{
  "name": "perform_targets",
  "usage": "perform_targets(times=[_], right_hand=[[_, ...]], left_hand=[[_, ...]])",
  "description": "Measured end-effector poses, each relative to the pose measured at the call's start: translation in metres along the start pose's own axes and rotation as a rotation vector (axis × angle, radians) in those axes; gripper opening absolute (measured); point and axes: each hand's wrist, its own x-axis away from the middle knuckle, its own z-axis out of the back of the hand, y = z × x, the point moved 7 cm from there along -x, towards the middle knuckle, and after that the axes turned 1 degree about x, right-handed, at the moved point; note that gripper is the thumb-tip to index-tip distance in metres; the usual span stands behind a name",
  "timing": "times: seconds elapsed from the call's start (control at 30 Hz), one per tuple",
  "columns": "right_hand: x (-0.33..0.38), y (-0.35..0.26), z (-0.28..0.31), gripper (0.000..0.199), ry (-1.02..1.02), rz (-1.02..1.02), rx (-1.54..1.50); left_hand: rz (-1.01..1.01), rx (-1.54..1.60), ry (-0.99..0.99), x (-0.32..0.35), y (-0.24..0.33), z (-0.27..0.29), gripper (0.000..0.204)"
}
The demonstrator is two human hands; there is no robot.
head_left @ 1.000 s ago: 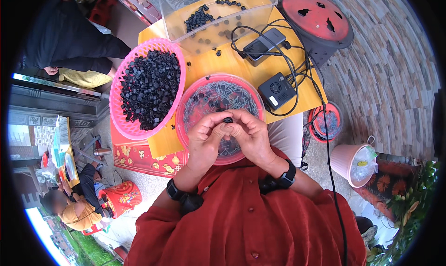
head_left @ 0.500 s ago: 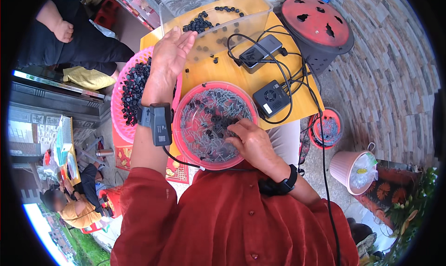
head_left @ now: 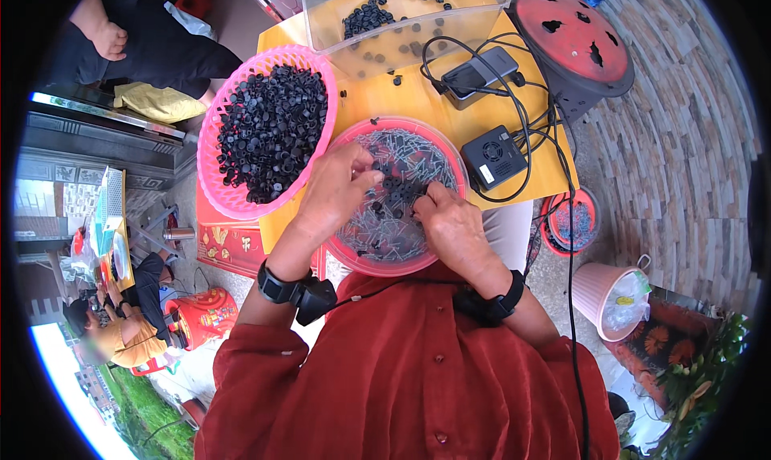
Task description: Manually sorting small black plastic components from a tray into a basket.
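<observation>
A round red-rimmed tray (head_left: 463, 179) in front of me holds many small grey screw-like pins (head_left: 385, 239) and a cluster of small round black parts (head_left: 395, 188). My left hand (head_left: 339, 188) is over the tray's left side, its thumb and fingers curled inward beside the black parts. Opposite it, my right hand (head_left: 456, 228) has thumb and fingertips pinched together at the right of the cluster. Whatever either hand grips is too small or hidden to make out. A pink basket (head_left: 210, 183) heaped with black caps (head_left: 273, 126) stands left of the tray.
Behind the tray, a clear plastic bin (head_left: 474, 22) holds more black parts on the yellow table (head_left: 357, 98). Two black devices with cables, a power bank (head_left: 479, 78) and a fan-vented box (head_left: 494, 159), lie at right. Another person's hand (head_left: 110, 40) rests at upper left.
My left hand has come back from the clear bin to the round tray, uncovering the pink basket. My right hand stays by the black parts. The whole view has shifted slightly.
</observation>
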Motion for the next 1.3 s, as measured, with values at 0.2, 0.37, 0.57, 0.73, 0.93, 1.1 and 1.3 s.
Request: perform_targets(times=[0.2,0.37,0.57,0.73,0.93,1.1,1.3], right_hand=[[-0.004,0.005,0.008,0.009,0.105,-0.157,-0.251],[-0.015,-0.006,0.008,0.009,0.138,-0.139,-0.203],[-0.029,-0.026,-0.014,0.015,0.102,0.082,-0.029],[-0.033,-0.026,-0.013,0.017,0.059,0.077,-0.077],[-0.021,0.005,-0.021,0.008,0.033,-0.36,-0.82],[-0.015,0.006,-0.034,0.017,-0.174,-0.483,-1.343],[-0.008,0.002,-0.038,0.018,-0.186,-0.6,-1.724]], left_hand=[[-0.033,-0.5,0.058,0.033,-0.039,-0.003,0.021],[-0.099,-0.324,0.162,0.039,-0.047,0.0,0.014],[-0.097,-0.282,0.136,0.044,-0.052,0.004,0.013],[-0.094,-0.431,0.099,0.05,-0.05,-0.001,0.013],[-0.001,0.015,0.08,0.04,-0.058,0.006,0.013],[0.122,0.475,0.001,0.038,-0.053,-0.007,0.012],[-0.156,0.493,0.051,0.045,-0.005,-0.013,0.005]])
